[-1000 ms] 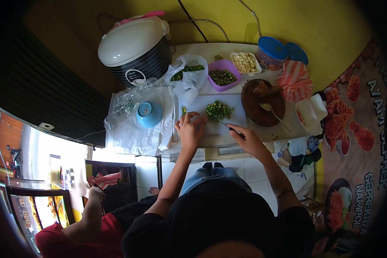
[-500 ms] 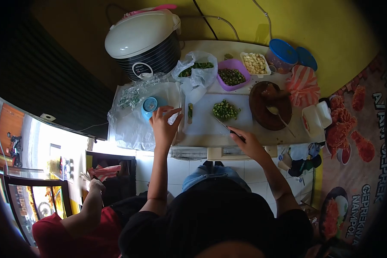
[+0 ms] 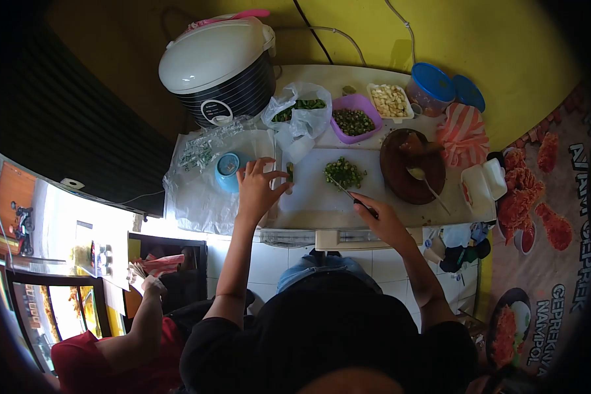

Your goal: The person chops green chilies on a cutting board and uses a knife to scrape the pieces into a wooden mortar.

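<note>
My left hand (image 3: 259, 190) is over the left edge of the white cutting board (image 3: 308, 194), fingers apart, its fingertips close to a green piece (image 3: 289, 172). A light blue cup (image 3: 228, 165) stands just left of that hand. My right hand (image 3: 379, 217) is wrapped round the black handle of a knife (image 3: 366, 208). The knife's blade points up and left, with its tip at a pile of chopped green pieces (image 3: 345, 173) on the board. Right of the board lies a round brown mortar (image 3: 394, 172) with a pestle and a spoon.
A rice cooker (image 3: 220, 62) stands at the back left. Behind the board are a plastic bag of greens (image 3: 299, 111), a purple bowl (image 3: 356, 121), a white tray (image 3: 390, 102) and a blue-lidded tub (image 3: 432, 85). Another person's hand (image 3: 152, 286) is at lower left.
My left hand has moved right, from beside the blue cup toward the green piece on the board. The knife tip has come onto the chopped pile. The other person's arm has shifted slightly.
</note>
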Demonstrator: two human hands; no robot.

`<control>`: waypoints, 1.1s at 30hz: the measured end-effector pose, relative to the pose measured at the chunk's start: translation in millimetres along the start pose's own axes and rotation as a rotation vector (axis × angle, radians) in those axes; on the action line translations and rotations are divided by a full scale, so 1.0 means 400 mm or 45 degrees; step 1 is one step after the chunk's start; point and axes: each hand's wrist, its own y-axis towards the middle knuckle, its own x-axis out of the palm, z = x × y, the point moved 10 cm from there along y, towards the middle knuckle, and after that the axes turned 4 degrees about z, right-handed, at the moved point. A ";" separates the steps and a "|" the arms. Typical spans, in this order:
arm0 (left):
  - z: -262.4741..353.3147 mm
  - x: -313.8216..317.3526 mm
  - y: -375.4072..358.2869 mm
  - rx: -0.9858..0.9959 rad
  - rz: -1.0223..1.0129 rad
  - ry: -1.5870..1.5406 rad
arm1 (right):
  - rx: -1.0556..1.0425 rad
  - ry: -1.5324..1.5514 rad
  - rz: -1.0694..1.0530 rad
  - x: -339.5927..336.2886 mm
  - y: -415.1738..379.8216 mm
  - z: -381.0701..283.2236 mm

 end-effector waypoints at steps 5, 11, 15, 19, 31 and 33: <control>-0.007 0.007 0.004 0.013 -0.055 -0.062 | -0.012 0.026 -0.014 0.007 0.005 0.013; 0.002 0.007 -0.012 0.001 -0.083 -0.060 | -0.013 0.008 -0.038 0.016 0.011 0.032; 0.005 0.008 -0.014 0.042 -0.117 -0.019 | -0.020 -0.010 -0.043 0.018 0.009 0.027; 0.019 0.001 -0.012 0.051 -0.150 -0.027 | -0.069 0.022 -0.035 0.022 0.009 0.025; 0.027 0.008 -0.019 0.015 -0.072 -0.193 | -0.054 -0.038 -0.106 0.048 0.000 0.032; 0.023 0.013 -0.022 0.019 -0.079 -0.201 | 0.040 -0.093 -0.134 0.045 0.003 0.037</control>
